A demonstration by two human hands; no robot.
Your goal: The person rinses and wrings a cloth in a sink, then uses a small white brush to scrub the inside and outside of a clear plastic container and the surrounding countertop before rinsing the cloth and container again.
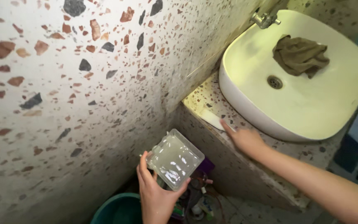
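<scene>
My left hand [156, 195] holds a clear square plastic container [175, 159] low down, in front of the terrazzo counter's side. Its fingers wrap the container's lower edge. My right hand [245, 139] rests on the counter ledge [206, 101], with the index finger stretched out against a thin white flat piece [214, 119] lying beside the base of the white sink [266, 112]. A crumpled brown cloth [300, 55] lies inside the sink basin near the drain [274, 81].
A metal tap [265, 19] juts over the sink's back rim. A speckled terrazzo wall [83, 83] fills the left. Below the container stand a green bucket [117, 210] and several small bottles and items [199, 195] on the floor.
</scene>
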